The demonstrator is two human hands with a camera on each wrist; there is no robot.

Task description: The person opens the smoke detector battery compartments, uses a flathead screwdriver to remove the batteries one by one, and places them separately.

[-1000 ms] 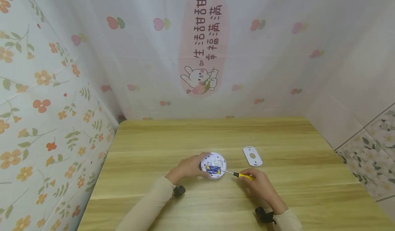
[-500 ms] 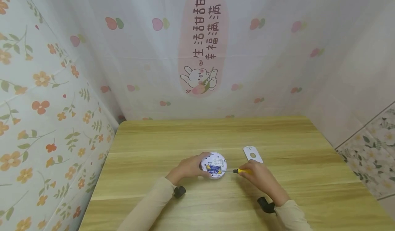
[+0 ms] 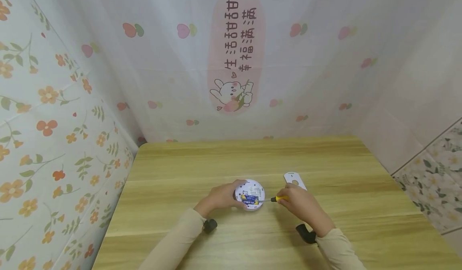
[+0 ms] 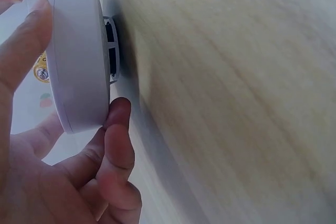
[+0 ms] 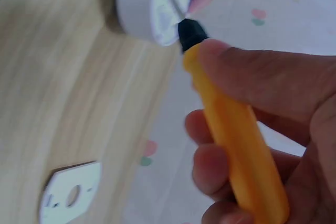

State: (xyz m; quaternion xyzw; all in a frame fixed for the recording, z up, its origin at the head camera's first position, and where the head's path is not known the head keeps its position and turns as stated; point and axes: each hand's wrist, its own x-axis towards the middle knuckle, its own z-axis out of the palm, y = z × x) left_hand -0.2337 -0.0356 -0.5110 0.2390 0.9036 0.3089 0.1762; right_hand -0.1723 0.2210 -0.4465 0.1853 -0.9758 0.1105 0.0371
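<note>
White plastic, a smoke detector [image 3: 254, 187] sits, in the head view, within the curled fingers of the left hand [image 3: 223, 195]; the right hand [image 3: 304, 206] grips a yellow-handled screwdriver [image 3: 281, 198], its tip by the blue batteries [image 3: 250, 199]. Left wrist: fingers clasp the detector's edges. Right wrist: the mounting plate [image 5: 84, 195] lies apart from the gripping fingers.

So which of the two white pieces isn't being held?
The flat, holed plate lying on the table, partly behind the right hand in the head view. The thick round device is gripped by the left hand.
</note>
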